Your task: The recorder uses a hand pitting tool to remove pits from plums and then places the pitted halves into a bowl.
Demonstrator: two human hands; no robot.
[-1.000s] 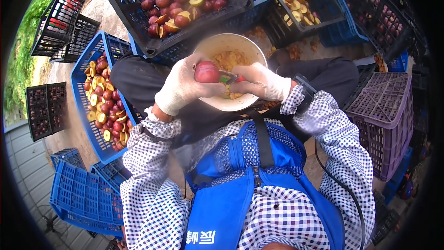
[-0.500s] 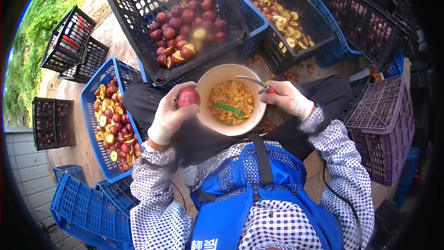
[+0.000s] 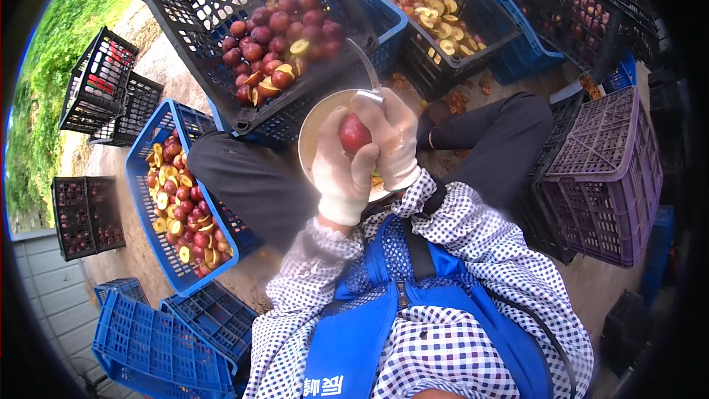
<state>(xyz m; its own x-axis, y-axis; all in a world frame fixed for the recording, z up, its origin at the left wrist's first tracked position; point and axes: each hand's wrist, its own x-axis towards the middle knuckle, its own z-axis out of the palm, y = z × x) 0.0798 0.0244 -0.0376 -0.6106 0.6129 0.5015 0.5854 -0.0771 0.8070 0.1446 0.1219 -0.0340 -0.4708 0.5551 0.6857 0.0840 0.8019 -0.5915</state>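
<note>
With the left hand (image 3: 341,170) clamped on the red fruit (image 3: 354,133) and the right hand (image 3: 395,140) gripping the knife (image 3: 367,66) at frame centre, a slip risked cutting the glove or dropping fruit beside the bowl (image 3: 314,137).

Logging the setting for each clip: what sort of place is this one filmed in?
Probably an outdoor fruit-sorting spot at a farm or orchard. Black plastic lattice crates of whole and halved red fruit stand on bare dirt ground, a strip of green plants borders it, and stacked blue plastic crates wait nearby.
</note>
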